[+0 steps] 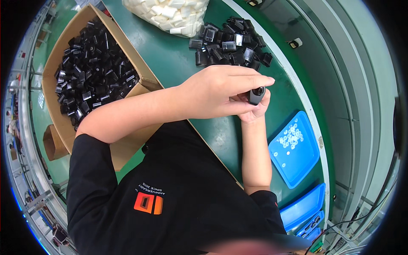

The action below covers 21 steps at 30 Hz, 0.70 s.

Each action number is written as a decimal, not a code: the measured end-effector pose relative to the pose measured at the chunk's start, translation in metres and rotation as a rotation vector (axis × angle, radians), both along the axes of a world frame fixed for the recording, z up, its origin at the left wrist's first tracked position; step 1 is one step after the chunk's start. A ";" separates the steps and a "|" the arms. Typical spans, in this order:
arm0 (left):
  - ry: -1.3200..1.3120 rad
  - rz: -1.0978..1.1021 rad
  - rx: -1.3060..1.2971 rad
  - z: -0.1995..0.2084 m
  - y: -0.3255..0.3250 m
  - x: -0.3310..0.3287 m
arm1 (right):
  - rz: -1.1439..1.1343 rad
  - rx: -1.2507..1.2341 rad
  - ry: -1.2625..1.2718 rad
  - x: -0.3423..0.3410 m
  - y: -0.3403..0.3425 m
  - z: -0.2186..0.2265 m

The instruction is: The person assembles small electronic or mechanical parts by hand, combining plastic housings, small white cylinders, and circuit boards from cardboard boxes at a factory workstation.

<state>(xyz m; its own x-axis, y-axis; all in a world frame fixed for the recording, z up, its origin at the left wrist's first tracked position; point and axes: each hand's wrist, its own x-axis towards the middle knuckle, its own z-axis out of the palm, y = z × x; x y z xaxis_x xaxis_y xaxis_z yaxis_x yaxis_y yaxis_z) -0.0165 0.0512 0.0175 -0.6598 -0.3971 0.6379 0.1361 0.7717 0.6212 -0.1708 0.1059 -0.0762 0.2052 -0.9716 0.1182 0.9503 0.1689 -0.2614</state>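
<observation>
Over the green tabletop my left hand (214,91) reaches across from the left, fingers and thumb closed around a small black plastic part (256,97). My right hand (257,111) comes up from below and meets it there; its fingers wrap the same part from the far side and are partly hidden behind the left hand. Only one end of the part shows, with a dark hole in it. Just beyond both hands lies a loose pile of glossy black plastic pieces (229,46), hollow and short.
On the left stands an open cardboard box (142,80) filled with similar black pieces (95,63). A clear bag of white cylindrical pieces (170,15) sits at the table's far side. To the right, a blue tray (297,170) holds small white rings (292,137); more blue trays (304,206) lie nearer.
</observation>
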 end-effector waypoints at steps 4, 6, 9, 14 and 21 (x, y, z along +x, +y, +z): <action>0.023 0.005 -0.078 0.003 0.004 0.000 | -0.028 -0.006 0.016 -0.002 -0.003 -0.006; -0.014 0.005 -0.071 0.003 0.006 0.002 | -0.011 -0.045 0.020 -0.002 -0.002 -0.006; -0.031 0.018 -0.091 0.001 0.006 0.002 | -0.049 -0.043 0.026 -0.001 -0.003 -0.007; 0.024 0.039 -0.141 0.002 0.005 0.001 | -0.094 0.183 -0.179 0.011 0.005 -0.007; 0.004 0.027 -0.121 -0.001 0.006 0.000 | -0.107 0.359 -0.392 0.015 0.008 -0.008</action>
